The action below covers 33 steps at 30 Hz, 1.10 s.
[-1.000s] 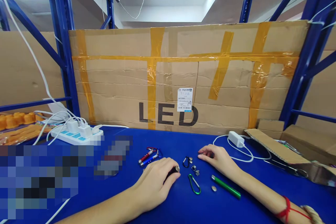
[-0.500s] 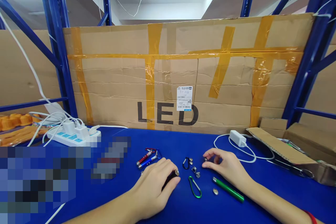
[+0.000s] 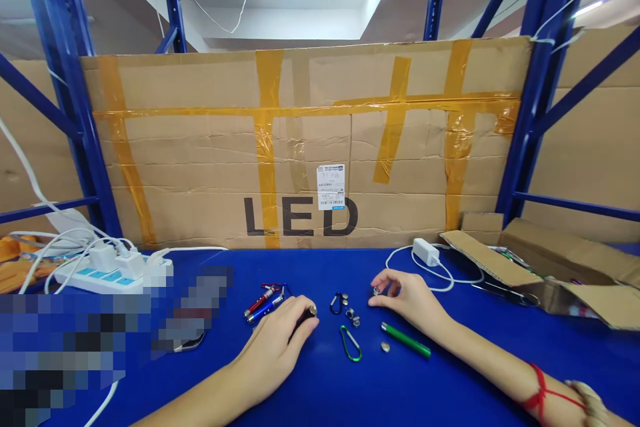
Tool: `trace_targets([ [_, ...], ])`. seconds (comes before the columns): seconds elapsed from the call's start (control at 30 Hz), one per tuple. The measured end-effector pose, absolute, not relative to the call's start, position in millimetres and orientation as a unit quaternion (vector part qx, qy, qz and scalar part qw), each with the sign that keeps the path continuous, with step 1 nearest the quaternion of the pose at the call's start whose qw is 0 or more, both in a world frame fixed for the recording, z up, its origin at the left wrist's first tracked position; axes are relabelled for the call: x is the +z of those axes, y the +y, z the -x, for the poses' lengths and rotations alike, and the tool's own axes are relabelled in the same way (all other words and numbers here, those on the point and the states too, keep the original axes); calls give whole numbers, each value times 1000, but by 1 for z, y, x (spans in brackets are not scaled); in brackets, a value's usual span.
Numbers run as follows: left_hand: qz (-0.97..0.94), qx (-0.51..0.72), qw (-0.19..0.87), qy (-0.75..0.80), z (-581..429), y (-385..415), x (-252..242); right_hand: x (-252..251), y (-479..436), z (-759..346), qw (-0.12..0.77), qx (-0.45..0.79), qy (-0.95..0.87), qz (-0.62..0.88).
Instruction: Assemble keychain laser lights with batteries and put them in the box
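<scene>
My left hand [image 3: 280, 340] is closed round a dark cylinder [image 3: 304, 321] with a silver end, mostly hidden by the fingers. My right hand [image 3: 407, 297] pinches a small silver piece [image 3: 376, 291] between thumb and fingertips. Between the hands lie a black carabiner [image 3: 336, 303], a green carabiner [image 3: 351, 343] and small silver parts [image 3: 353, 317]. A green tube [image 3: 405, 340] lies in front of my right hand, beside a round silver piece [image 3: 385, 347]. Beyond my left hand are a red penlight [image 3: 259, 303] and a blue penlight [image 3: 265, 309].
A white power strip [image 3: 113, 273] with tangled cables sits at the left. At the back right are a white charger [image 3: 426, 251] with its cable and an open cardboard box [image 3: 555, 253]. A large cardboard panel [image 3: 215, 167] stands behind the blue table [image 3: 330, 393].
The whole view has shifted to the right, so things appear further left, and more of the box and my right wrist shows. Both hands keep nearly the same pose and hold.
</scene>
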<state>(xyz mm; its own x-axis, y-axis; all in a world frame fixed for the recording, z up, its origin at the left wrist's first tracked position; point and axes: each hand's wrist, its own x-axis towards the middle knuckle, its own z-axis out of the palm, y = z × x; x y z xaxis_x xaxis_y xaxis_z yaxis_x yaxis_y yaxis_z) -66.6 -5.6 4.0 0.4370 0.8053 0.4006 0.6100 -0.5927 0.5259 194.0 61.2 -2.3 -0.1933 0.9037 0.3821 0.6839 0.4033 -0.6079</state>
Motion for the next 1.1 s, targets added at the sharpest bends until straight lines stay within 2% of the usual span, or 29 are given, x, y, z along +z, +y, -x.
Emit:
trace_targets([
  [0.27, -840, 289, 206, 410, 51, -24, 4, -4, 59, -200, 399, 182, -720, 538],
  [0.63, -798, 322, 276, 429, 45, -30, 8, -3, 51, -196, 373, 154, -760, 509],
  [1.1, -796, 340, 260, 429, 48, -30, 7, -1, 50, -197, 339, 90, -773, 528],
])
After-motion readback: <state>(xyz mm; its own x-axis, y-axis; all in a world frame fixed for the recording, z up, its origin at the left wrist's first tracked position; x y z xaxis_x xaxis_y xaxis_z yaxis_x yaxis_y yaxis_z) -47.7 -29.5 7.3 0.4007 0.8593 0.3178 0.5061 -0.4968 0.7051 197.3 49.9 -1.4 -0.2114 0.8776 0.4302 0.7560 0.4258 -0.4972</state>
